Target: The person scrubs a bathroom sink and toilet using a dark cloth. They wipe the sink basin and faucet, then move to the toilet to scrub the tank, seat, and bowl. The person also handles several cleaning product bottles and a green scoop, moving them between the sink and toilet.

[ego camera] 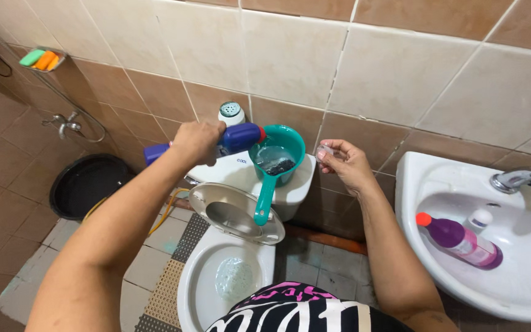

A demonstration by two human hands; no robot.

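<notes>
My left hand (196, 141) grips a blue bottle (241, 136) tipped on its side, its red nozzle over a teal dipper (278, 161). The dipper rests on the white toilet tank (293, 190), holds some liquid, and its handle hangs toward the raised seat (232, 214). My right hand (343, 162) pinches a small clear cap (326, 149) beside the dipper's rim. Below, the toilet bowl (216, 276) stands uncovered with foamy water inside.
A white sink (511, 289) at right holds a purple bottle (459, 241) lying on its side and a small white bottle (479, 219); a tap (520, 179) sits above. A black bucket (84, 184) stands on the floor at left. A soap rack (43, 59) hangs on the tiled wall.
</notes>
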